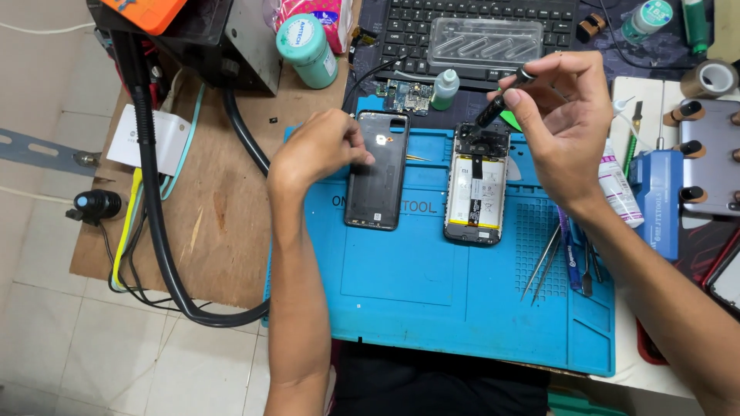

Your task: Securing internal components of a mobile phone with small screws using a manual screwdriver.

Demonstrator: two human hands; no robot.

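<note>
Right hand (566, 115) fingers pinch a slim black screwdriver (501, 98), tip down on the opened phone (476, 189) lying on the blue mat (432, 285). Left hand (320, 150) fingers rest loosely curled, holding nothing, on the light, bendy back cover (376, 169); grip the fragile phone by its edges.

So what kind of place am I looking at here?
Most likely a phone repair bench. An opened phone lies on a blue repair mat with its back cover set beside it, the right hand holds a small screwdriver over it, and tweezers wait nearby.
</note>
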